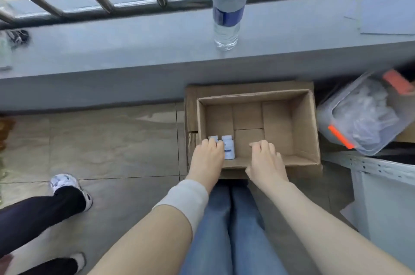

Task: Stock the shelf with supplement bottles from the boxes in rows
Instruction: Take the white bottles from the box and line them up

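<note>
An open cardboard box stands on the floor below a grey ledge. Two white supplement bottles with blue labels stand in its near left corner. My left hand reaches into the box, its fingers lying over the left bottle and beside the right bottle. Whether it grips the left bottle is hidden under the hand. My right hand hovers over the box's near edge with fingers loosely curled, holding nothing. The rest of the box floor is bare cardboard.
A clear water bottle stands on the grey window ledge under metal bars. A clear plastic bin with orange clips sits right of the box, above a white metal shelf frame. Another person's legs and shoes stand at left.
</note>
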